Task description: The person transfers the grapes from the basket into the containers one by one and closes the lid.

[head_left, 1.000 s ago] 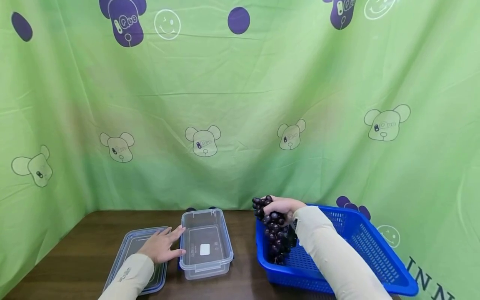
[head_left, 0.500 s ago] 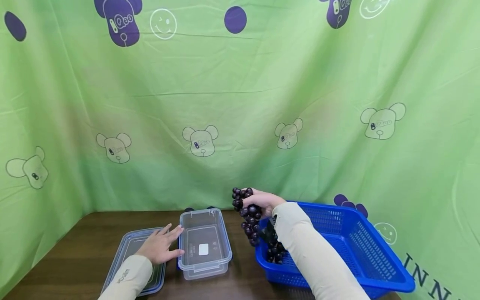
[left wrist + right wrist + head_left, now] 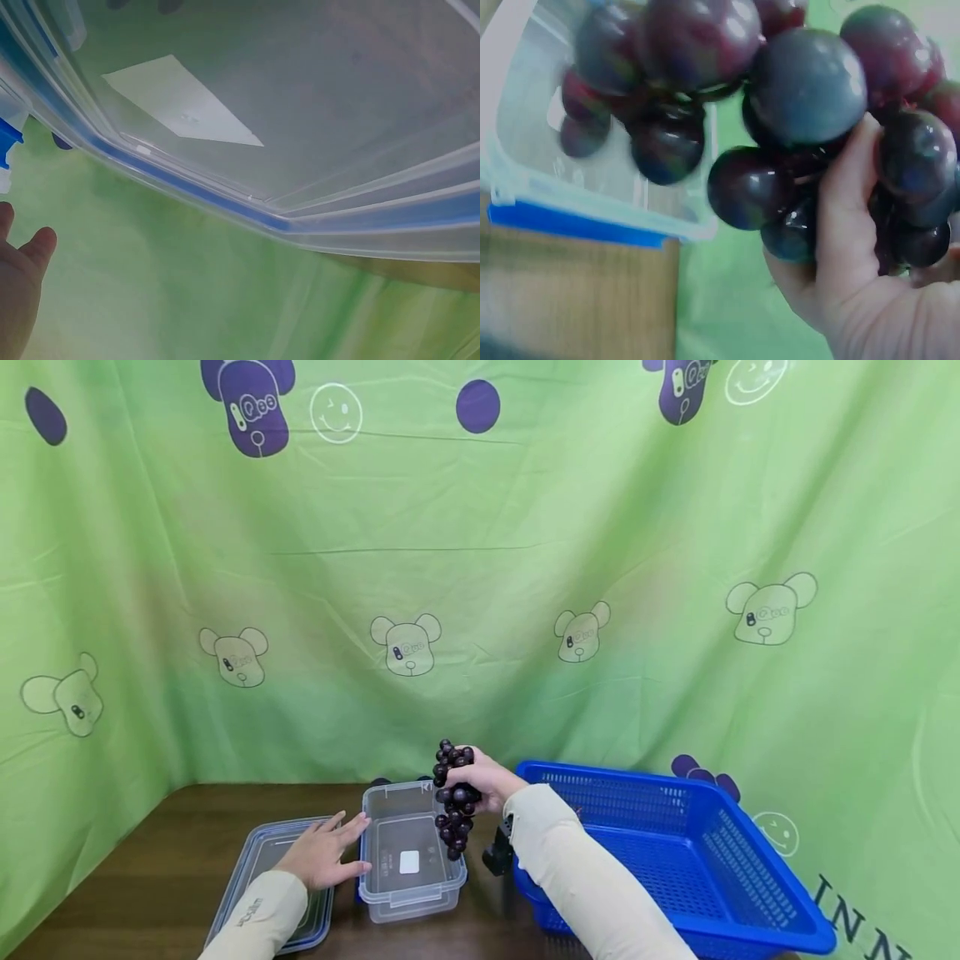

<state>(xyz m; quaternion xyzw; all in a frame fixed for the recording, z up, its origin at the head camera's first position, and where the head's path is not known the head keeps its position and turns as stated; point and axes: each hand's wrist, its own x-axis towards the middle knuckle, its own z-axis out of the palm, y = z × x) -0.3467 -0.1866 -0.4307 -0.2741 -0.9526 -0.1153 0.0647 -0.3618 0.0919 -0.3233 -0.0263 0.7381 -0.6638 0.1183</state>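
Observation:
My right hand (image 3: 486,778) grips a bunch of dark purple grapes (image 3: 454,814), its thumb pressed in among them in the right wrist view. The bunch hangs over the right rim of a clear plastic container (image 3: 405,881) that stands without its lid and has a white square label at its bottom. My left hand (image 3: 318,856) has its fingers spread, with the fingertips at the container's left rim. In the left wrist view the container's blue-edged wall (image 3: 225,202) fills most of the picture, and part of the left hand shows at the lower left.
A clear lid with a blue seal (image 3: 262,847) lies on the brown table (image 3: 172,843), partly under the left forearm. On the right stands a blue perforated basket (image 3: 720,910), partly hidden by the right sleeve. A green printed curtain (image 3: 480,693) hangs behind the table.
My right hand has carried the grapes left, out from over the blue basket to the container's right rim. The left hand has stayed at the container.

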